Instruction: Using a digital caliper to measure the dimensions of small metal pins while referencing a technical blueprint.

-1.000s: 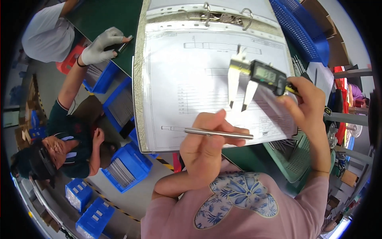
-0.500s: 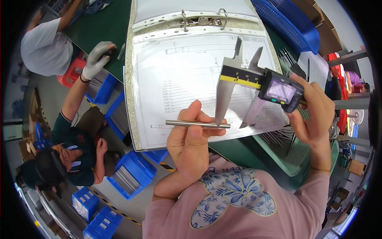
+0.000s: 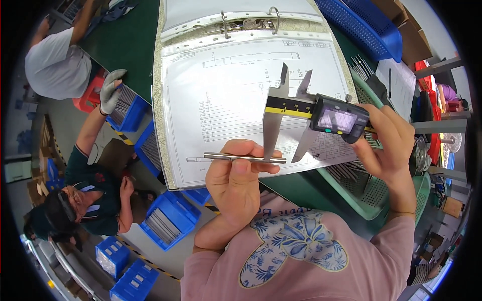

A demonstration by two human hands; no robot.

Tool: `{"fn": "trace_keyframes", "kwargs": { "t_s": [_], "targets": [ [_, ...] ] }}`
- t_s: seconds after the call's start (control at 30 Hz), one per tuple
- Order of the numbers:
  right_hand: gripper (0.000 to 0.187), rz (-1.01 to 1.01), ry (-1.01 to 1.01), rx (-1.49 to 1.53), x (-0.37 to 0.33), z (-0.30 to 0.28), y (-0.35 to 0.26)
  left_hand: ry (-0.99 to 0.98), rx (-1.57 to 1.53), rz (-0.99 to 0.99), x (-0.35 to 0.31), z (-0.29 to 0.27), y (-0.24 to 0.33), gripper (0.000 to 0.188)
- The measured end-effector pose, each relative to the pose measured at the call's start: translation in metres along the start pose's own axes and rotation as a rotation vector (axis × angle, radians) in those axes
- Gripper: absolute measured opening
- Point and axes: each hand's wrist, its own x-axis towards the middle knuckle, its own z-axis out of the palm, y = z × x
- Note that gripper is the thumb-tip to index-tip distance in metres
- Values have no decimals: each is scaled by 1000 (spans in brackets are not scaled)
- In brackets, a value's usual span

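Note:
My left hand (image 3: 233, 193) pinches a thin metal rod (image 3: 218, 156) between thumb and fingers, holding it nearly level over the lower part of a binder page. In my right hand (image 3: 391, 148) is a digital caliper (image 3: 291, 106) with a black display housing and a yellow stripe. Its long jaws point down and stand apart. One jaw tip overlaps the rod near its right end; whether it touches, I cannot tell. The other tip is just past that end. Beneath both is the open ring binder (image 3: 175, 125) with a technical drawing in a clear sleeve.
A green basket (image 3: 369, 210) of metal rods is by my right forearm. Behind it, a blue basket (image 3: 366, 32) sits at the far right. On the left, a co-worker's gloved hand (image 3: 110, 93) is over a blue bin (image 3: 131, 118) of rods. Another blue bin (image 3: 173, 220) stands lower down.
The caliper and my right hand have shifted slightly left and down. My left index finger has come down from its raised position. The co-worker's gloved hand has moved left, away from the table, to the bin.

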Motion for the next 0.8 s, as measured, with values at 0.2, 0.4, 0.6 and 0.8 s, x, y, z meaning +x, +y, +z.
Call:
{"fn": "trace_keyframes", "kwargs": {
  "t_s": [0.2,0.4,0.6,0.8],
  "targets": [
    [38,8,8,29,-2,2,3,10,9,3,1,1,-1,23],
    [38,11,13,33,0,2,2,6,-3,3,1,1,1,22],
    [37,7,17,40,-1,4,3,13,15,28,1,1,-1,22],
    [35,-7,18,34,0,3,4,22,40,24,1,2,0,22]
  ]
}}
